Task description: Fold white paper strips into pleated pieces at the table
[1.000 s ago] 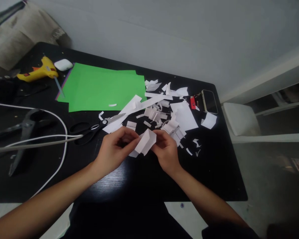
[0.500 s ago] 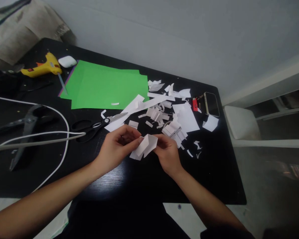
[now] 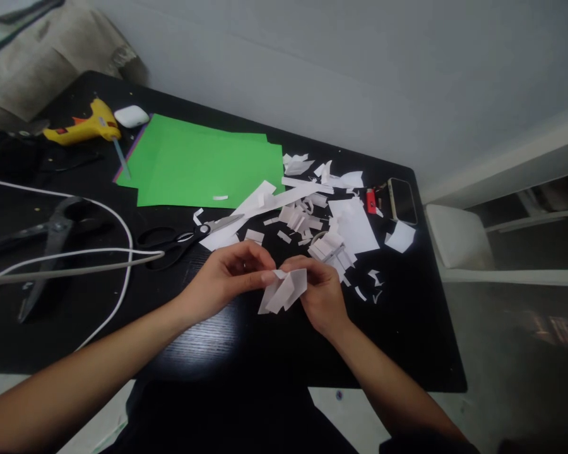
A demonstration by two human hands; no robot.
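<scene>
A folded piece of white paper (image 3: 284, 293) with several flaps is held between both hands, above the near part of the black table. My left hand (image 3: 230, 271) pinches its upper left edge between thumb and fingers. Closed on its upper right side is my right hand (image 3: 324, 293), with the fingertips partly hidden behind the paper. Just beyond the hands lie small cut paper pieces (image 3: 297, 217) and a bundle of folded paper strips (image 3: 331, 247). Black-handled scissors (image 3: 189, 236) rest beyond my left hand, blades on a long white paper strip (image 3: 255, 205).
Green sheets (image 3: 208, 164) lie at the back, near a yellow glue gun (image 3: 88, 125) and a white case (image 3: 131, 116). White cables (image 3: 123, 252) loop over large shears (image 3: 52, 246) at left. A red lighter (image 3: 370, 200) and phone (image 3: 402, 200) lie at right.
The folded paper has shifted slightly right and toward me and has turned, its flaps now pointing down more. My left hand has moved right, closer to my right hand.
</scene>
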